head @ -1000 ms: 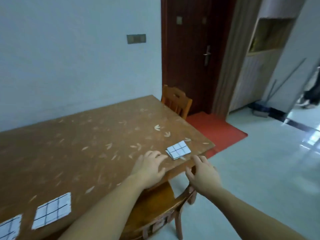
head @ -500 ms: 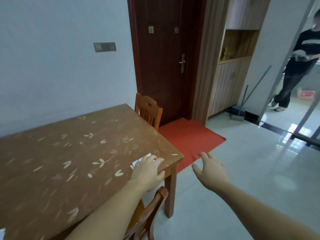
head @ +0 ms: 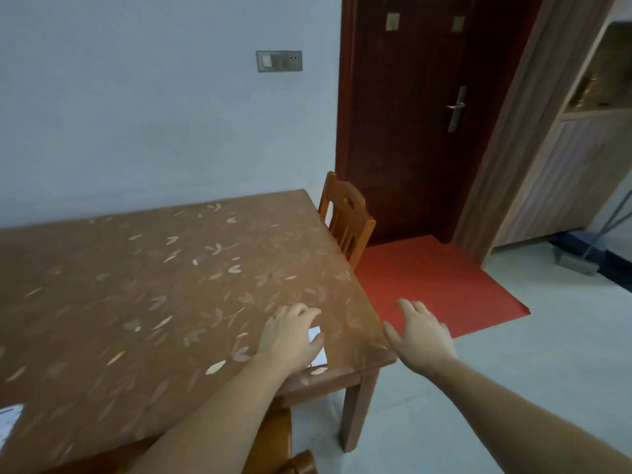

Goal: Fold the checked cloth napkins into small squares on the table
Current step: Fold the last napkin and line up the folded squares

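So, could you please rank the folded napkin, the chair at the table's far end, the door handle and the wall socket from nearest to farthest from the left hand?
From the left hand:
1. Folded napkin, under its fingers, near the table corner.
2. Chair, beyond the table's far end.
3. Door handle and wall socket: both far back, too close to call.

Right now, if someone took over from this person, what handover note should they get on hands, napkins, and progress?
Left hand: flat, fingers resting on the small folded white checked napkin near the right corner of the brown leaf-patterned table.
Right hand: open, empty, hovering just past the table edge.
Done: that napkin looks folded small.
Left: another white checked cloth shows at the table's near-left edge, mostly out of view; its fold state is unclear.
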Demonstrator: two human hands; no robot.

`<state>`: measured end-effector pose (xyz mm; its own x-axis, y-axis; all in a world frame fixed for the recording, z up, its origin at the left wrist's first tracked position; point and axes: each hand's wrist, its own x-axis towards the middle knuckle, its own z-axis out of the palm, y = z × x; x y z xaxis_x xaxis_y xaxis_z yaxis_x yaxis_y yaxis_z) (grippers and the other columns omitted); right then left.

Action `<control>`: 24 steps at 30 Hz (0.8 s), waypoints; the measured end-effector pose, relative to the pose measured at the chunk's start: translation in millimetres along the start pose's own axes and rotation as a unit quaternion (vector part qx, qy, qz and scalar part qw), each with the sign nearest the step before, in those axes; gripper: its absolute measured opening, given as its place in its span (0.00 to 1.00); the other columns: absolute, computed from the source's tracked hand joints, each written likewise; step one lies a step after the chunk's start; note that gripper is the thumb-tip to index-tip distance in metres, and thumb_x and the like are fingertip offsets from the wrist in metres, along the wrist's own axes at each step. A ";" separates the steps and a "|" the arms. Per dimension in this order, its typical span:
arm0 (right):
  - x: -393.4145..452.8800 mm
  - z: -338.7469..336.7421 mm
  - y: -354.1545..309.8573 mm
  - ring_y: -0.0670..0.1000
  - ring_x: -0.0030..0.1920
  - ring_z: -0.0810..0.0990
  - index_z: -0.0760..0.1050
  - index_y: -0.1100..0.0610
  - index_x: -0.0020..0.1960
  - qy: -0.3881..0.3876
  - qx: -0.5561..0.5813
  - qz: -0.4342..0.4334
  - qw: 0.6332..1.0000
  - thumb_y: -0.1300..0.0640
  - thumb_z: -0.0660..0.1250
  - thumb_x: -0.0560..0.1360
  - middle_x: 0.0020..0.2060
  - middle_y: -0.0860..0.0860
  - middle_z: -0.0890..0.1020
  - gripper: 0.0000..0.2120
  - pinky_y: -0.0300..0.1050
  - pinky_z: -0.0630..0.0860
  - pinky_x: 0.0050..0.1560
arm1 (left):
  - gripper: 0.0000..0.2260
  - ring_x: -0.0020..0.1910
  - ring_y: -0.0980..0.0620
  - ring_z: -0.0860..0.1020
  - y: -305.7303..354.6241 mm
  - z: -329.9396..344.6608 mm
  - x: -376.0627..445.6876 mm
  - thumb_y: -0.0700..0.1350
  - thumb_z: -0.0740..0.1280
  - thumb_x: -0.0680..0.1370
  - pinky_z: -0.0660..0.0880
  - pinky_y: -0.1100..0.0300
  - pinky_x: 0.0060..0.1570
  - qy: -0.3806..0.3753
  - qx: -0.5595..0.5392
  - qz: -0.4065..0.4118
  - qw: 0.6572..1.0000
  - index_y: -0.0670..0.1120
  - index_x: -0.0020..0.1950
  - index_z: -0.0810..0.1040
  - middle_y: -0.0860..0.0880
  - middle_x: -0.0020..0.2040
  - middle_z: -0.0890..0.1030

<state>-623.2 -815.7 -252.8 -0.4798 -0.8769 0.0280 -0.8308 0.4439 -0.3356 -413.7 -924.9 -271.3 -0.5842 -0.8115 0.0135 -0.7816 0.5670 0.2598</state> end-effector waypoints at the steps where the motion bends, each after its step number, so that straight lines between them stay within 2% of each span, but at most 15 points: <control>1: 13.6 2.6 -2.4 0.54 0.64 0.73 0.63 0.51 0.71 -0.009 -0.002 -0.021 1.000 0.41 0.57 0.77 0.65 0.50 0.72 0.26 0.55 0.69 0.62 | 0.20 0.67 0.51 0.66 -3.0 0.1 4.9 0.57 0.60 0.78 0.67 0.54 0.61 0.003 0.003 -0.016 1.000 0.58 0.70 0.67 0.56 0.66 0.70; 6: 81.3 12.2 -9.6 0.55 0.62 0.73 0.64 0.51 0.71 -0.040 0.017 -0.122 0.992 0.43 0.57 0.77 0.65 0.51 0.72 0.24 0.54 0.70 0.59 | 0.23 0.69 0.49 0.66 -8.6 -6.3 22.5 0.58 0.59 0.78 0.67 0.52 0.62 0.018 0.014 -0.127 0.992 0.58 0.73 0.65 0.54 0.70 0.68; 9: 111.7 21.2 -12.4 0.56 0.64 0.72 0.63 0.51 0.72 -0.080 0.021 -0.182 0.980 0.44 0.59 0.77 0.68 0.51 0.70 0.25 0.55 0.70 0.60 | 0.24 0.68 0.47 0.67 -4.9 -5.4 22.6 0.57 0.60 0.78 0.67 0.50 0.64 0.029 0.007 -0.204 0.978 0.58 0.74 0.63 0.51 0.71 0.69; 11: 122.8 32.6 -14.7 0.56 0.66 0.71 0.64 0.52 0.71 -0.103 0.026 -0.206 0.973 0.44 0.59 0.77 0.70 0.51 0.68 0.25 0.55 0.69 0.60 | 0.23 0.69 0.46 0.66 -2.6 -0.2 18.8 0.56 0.60 0.78 0.68 0.50 0.63 0.026 0.003 -0.247 0.969 0.55 0.74 0.65 0.50 0.71 0.69; 14: 128.8 52.5 -20.3 0.56 0.64 0.72 0.64 0.52 0.71 -0.142 0.030 -0.224 0.964 0.43 0.59 0.77 0.67 0.51 0.70 0.25 0.53 0.70 0.60 | 0.22 0.70 0.45 0.65 -3.1 13.7 12.3 0.55 0.60 0.79 0.67 0.50 0.63 0.024 -0.041 -0.313 0.949 0.53 0.73 0.66 0.47 0.72 0.68; 16: 126.3 67.2 -23.7 0.55 0.59 0.76 0.67 0.50 0.67 -0.176 0.058 -0.235 0.954 0.43 0.59 0.76 0.63 0.51 0.74 0.22 0.52 0.73 0.56 | 0.21 0.67 0.44 0.69 -6.0 26.7 8.6 0.55 0.60 0.78 0.68 0.51 0.61 0.010 -0.061 -0.344 0.937 0.52 0.70 0.68 0.47 0.69 0.70; 18: 122.4 83.3 -25.1 0.53 0.48 0.78 0.71 0.47 0.56 -0.213 0.103 -0.217 0.947 0.45 0.60 0.75 0.51 0.49 0.78 0.13 0.47 0.74 0.44 | 0.19 0.62 0.45 0.73 -11.6 43.8 8.5 0.53 0.62 0.77 0.72 0.51 0.59 -0.013 -0.100 -0.373 0.922 0.50 0.67 0.71 0.48 0.64 0.73; 19: 120.9 92.0 -25.8 0.52 0.42 0.78 0.73 0.49 0.49 -0.233 0.118 -0.191 0.946 0.46 0.62 0.74 0.43 0.48 0.79 0.09 0.45 0.72 0.38 | 0.19 0.58 0.45 0.75 -14.5 53.1 9.7 0.51 0.63 0.76 0.74 0.51 0.56 -0.026 -0.126 -0.388 0.912 0.48 0.65 0.72 0.48 0.58 0.75; 21: 114.9 111.9 -26.2 0.53 0.32 0.77 0.73 0.55 0.37 -0.269 0.148 -0.127 0.943 0.50 0.63 0.72 0.31 0.50 0.78 0.10 0.43 0.71 0.30 | 0.16 0.51 0.46 0.78 -19.9 70.4 12.6 0.47 0.64 0.75 0.76 0.53 0.50 -0.051 -0.181 -0.414 0.891 0.45 0.62 0.73 0.48 0.48 0.77; 23: 107.1 132.9 -25.3 0.49 0.27 0.76 0.75 0.57 0.32 -0.295 0.170 -0.074 0.937 0.53 0.65 0.72 0.25 0.49 0.77 0.12 0.41 0.71 0.28 | 0.15 0.51 0.47 0.79 -26.0 86.9 16.5 0.45 0.65 0.76 0.77 0.52 0.52 -0.052 -0.230 -0.435 0.869 0.46 0.62 0.75 0.46 0.51 0.80; 24: 103.6 141.6 -25.2 0.47 0.27 0.75 0.76 0.57 0.32 -0.308 0.175 -0.051 0.934 0.53 0.67 0.71 0.25 0.49 0.78 0.11 0.39 0.70 0.28 | 0.13 0.51 0.48 0.78 -28.8 94.4 18.2 0.44 0.65 0.76 0.76 0.53 0.52 -0.046 -0.249 -0.446 0.859 0.45 0.60 0.76 0.46 0.52 0.81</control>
<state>-612.0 -943.8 -374.8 -0.0604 -0.8988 -0.4341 -0.6691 0.3592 -0.6506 -422.4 -942.7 -369.7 0.1653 -0.8643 -0.4750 -0.7503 -0.4228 0.5083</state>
